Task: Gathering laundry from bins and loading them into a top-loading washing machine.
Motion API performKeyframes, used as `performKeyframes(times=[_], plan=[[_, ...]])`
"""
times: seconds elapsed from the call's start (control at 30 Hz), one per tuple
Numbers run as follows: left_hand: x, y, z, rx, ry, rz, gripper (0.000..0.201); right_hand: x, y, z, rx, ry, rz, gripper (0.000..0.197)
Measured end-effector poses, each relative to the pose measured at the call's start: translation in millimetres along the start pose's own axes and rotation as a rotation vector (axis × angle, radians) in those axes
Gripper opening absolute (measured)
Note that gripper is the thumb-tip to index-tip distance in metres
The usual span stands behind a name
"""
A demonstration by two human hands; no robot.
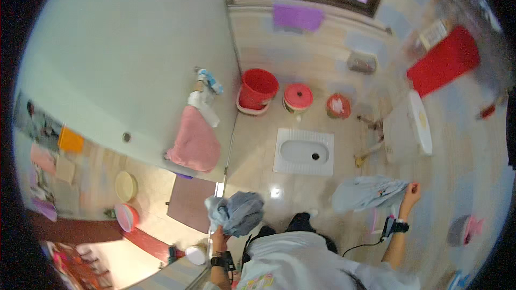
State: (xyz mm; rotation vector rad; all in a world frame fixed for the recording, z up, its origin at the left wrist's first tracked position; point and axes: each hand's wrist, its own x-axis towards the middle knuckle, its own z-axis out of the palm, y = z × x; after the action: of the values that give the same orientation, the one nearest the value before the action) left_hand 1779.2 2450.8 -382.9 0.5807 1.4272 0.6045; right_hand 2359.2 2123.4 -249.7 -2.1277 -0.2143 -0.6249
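Observation:
My left hand (219, 233) is closed round a bunched grey-blue cloth (239, 215), held low beside the glass door edge. Most of its fingers are hidden behind the fabric. Out to the right, my right hand (412, 191) grips one end of a light blue garment (368, 193), which stretches leftward from the fist. A small printed or dark patch shows on that garment. The two cloths are apart, one on either side of my body. Both wrists carry dark straps, and a black cable runs from the right one.
A white squat toilet (303, 152) lies in the floor ahead. Beyond it stand a red bucket (259, 87), a red-lidded pail (298, 96) and a small bin (338, 106). A pink towel (196, 142) hangs on the left partition. The white cistern (419, 122) juts from the right wall.

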Motion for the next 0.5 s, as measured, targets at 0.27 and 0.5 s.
performKeyframes(times=[0.27,0.5], plan=[[31.5,-28.2,-102.5,-0.343,0.418,0.149,0.032,-127.4,-153.6,73.9,-0.010,-0.843,-0.282,0.010],[-8.1,-30.3,-185.6,-0.458,0.676,0.024,0.036,-253.0,-260.9,157.0,0.053,-1.416,-0.570,0.013]])
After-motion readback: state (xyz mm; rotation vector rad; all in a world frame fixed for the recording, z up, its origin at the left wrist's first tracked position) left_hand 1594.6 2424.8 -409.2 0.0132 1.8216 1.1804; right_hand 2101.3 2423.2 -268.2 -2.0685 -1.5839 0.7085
